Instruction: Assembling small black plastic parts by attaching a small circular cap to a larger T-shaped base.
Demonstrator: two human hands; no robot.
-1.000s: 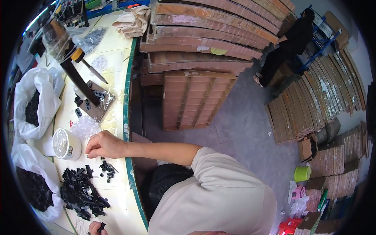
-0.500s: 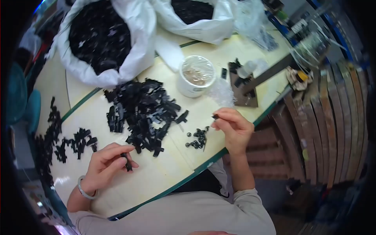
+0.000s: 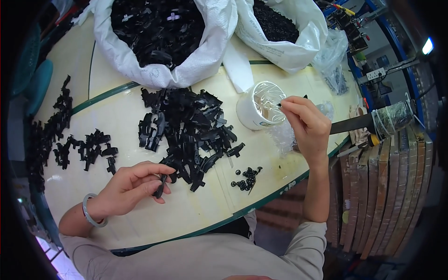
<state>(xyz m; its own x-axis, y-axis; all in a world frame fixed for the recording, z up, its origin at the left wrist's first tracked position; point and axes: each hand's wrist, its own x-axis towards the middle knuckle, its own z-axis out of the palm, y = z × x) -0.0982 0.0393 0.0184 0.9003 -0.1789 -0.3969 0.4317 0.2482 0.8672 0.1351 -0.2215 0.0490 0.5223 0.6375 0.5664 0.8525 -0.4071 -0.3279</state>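
My left hand [image 3: 128, 189] is closed around a black plastic part [image 3: 160, 186], just in front of a big pile of similar black plastic parts [image 3: 193, 133]. Between the fingertips of my right hand [image 3: 308, 126] is a small black piece [image 3: 279, 105]. That hand is raised beside a white tub [image 3: 252, 113] with clear film over its top. Nearer to me on the table lies a little heap of small round black pieces [image 3: 245, 179], apart from both hands.
Two white sacks [image 3: 224, 35] of black parts stand at the back. More black parts [image 3: 95, 147] lie along the left. A clear plastic bag [image 3: 333, 70] sits at the back right, near a dark metal arm [image 3: 352, 123]. Wrapped flat stacks [image 3: 380, 191] stand right of the table.
My right hand has moved away from the heap of small round pieces, up to the tub, still pinching a small black piece. My left hand keeps its part. The whole view has shifted.
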